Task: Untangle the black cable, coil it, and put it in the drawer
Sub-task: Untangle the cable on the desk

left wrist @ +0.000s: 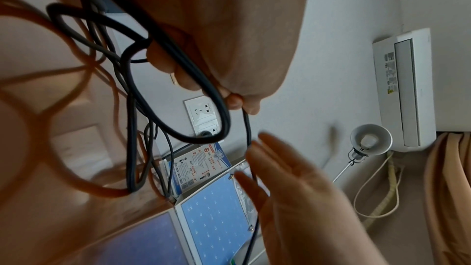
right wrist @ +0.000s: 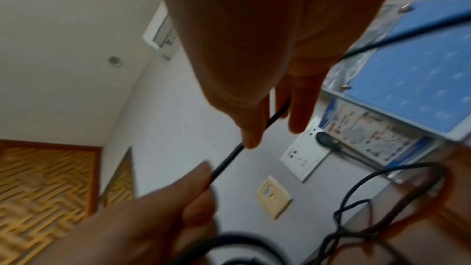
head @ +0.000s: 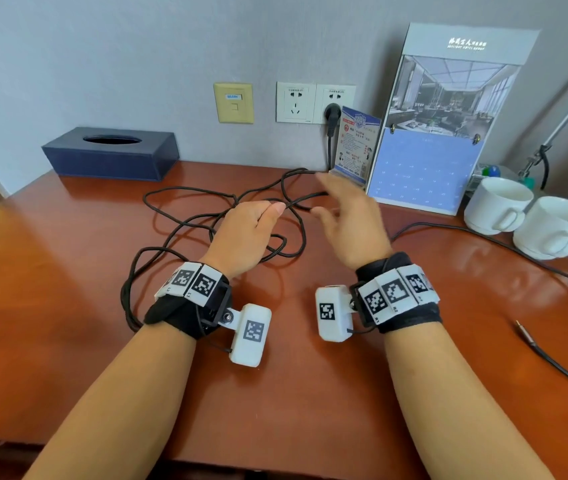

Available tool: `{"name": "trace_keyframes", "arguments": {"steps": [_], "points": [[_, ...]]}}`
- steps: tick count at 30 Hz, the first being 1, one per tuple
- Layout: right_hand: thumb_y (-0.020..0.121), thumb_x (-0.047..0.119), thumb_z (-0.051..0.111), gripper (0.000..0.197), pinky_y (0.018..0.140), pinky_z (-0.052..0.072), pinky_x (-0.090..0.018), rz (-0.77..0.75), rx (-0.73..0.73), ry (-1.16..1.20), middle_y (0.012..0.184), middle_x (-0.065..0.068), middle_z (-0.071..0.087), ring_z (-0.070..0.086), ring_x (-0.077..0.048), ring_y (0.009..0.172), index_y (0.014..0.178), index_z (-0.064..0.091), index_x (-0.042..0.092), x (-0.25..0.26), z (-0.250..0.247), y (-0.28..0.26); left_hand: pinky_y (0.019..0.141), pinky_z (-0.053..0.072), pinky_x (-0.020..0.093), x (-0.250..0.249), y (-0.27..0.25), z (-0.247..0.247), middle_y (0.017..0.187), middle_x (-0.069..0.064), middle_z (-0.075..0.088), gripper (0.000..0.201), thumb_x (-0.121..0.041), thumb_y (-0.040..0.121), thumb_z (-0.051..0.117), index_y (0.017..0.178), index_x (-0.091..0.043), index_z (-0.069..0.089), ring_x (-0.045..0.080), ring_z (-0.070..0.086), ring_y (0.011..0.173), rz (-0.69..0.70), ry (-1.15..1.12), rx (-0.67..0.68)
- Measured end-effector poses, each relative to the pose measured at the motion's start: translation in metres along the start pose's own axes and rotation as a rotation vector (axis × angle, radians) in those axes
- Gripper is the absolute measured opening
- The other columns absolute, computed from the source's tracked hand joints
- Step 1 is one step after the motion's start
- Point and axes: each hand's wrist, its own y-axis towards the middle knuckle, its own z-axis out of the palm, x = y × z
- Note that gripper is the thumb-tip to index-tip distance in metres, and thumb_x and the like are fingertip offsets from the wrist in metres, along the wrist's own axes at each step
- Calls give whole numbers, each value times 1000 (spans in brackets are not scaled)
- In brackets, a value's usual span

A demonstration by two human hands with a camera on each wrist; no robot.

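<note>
The black cable is a thin, matte cord sprawled in loose, crossing loops over the reddish-brown desk — still tangled, not coiled. Its loops spread from near the desk's front left toward the wall at the back. Part of it is lifted off the surface, several strands gathered in one bunch, and a single taut stretch runs out straight from that bunch.
</note>
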Motion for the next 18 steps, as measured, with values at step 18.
{"name": "trace_keyframes", "arguments": {"steps": [18], "points": [[94, 12, 62, 19, 91, 46, -26, 300, -208, -34, 103, -9, 76, 68, -30, 101, 107, 75, 10, -22, -15, 4, 54, 24, 30, 10, 0, -18, 56, -7, 26, 50, -34, 106, 43, 61, -20, 26, 10, 25, 50, -55, 44, 28]]}}
